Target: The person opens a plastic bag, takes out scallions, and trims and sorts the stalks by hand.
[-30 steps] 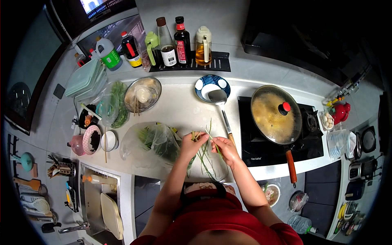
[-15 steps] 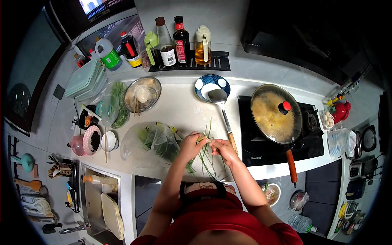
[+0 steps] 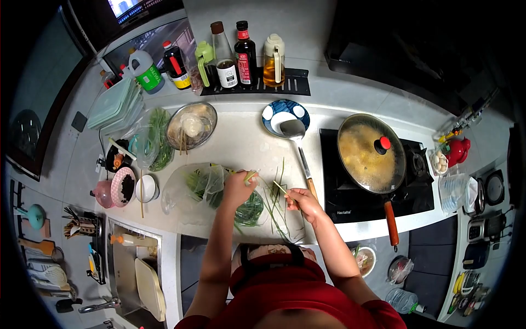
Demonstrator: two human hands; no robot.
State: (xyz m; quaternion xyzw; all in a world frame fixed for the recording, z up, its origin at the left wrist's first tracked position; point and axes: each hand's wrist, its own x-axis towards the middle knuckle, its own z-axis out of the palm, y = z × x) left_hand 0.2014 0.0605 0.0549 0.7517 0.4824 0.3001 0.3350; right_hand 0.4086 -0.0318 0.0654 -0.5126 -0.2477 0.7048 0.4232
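The screen (image 3: 123, 6) was cut off at the top edge; the left hand (image 3: 239, 188) partly hid the plastic bag (image 3: 181, 192); the white label's (image 3: 227, 75) small print was illegible.

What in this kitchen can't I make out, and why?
All in the head view:
- Stalks in the left hand: partly hidden by its fingers.
- Food under the glass lid: too hazy to identify.
- End of the spatula's handle: hidden by the right hand.
- Screen: cut off by the top edge.
- Red-labelled bottle's small print: too small.
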